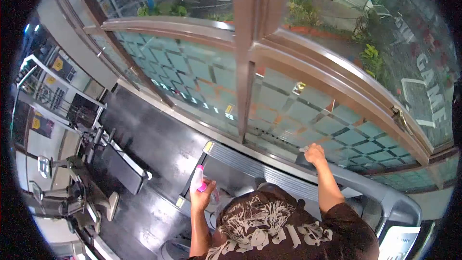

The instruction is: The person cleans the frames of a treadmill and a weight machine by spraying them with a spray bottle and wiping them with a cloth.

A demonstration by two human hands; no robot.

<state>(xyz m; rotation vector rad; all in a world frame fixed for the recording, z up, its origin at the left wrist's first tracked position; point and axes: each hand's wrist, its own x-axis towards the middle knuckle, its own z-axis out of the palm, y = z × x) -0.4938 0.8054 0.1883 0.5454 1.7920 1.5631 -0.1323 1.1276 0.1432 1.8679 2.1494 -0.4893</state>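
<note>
My left hand [202,195] is wrapped round a spray bottle with a pink and white top [198,178], low at the centre-left. Farther right, my right hand [315,154] is closed at the end of the treadmill's grey handrail [356,175], close to the glass. Something greyish shows beside its fingers, too small to make out. The frosted, patterned glass panel [288,110] stands in front of me in a brown frame [244,67]. Below my hands lies the treadmill [250,162], partly hidden by my dark printed shirt.
A black padded bench [126,167] and other gym machines [86,197] stand on the dark floor [159,135] to the left. A treadmill console [398,243] is at the lower right. A window latch [397,112] juts out at the right.
</note>
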